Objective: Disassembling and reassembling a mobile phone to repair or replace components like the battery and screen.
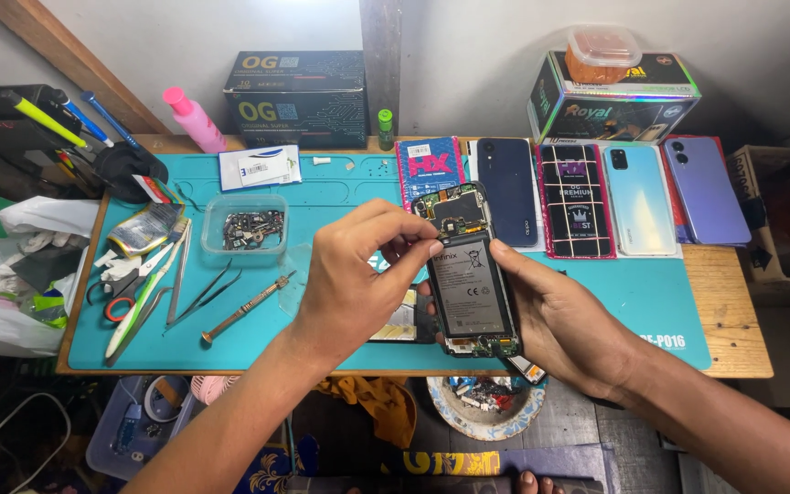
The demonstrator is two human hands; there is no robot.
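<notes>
Opened phone (471, 274), back cover off and battery exposed, sits above the mat (340, 197), cradled in the right hand (564, 320), whose fingers wrap its right edge and underside. Left hand (354, 279) fingertips (432, 247) pinch closed at its upper left edge. Screwdriver (247, 307) and tweezers (205, 291) lie well left of those fingers.
</notes>
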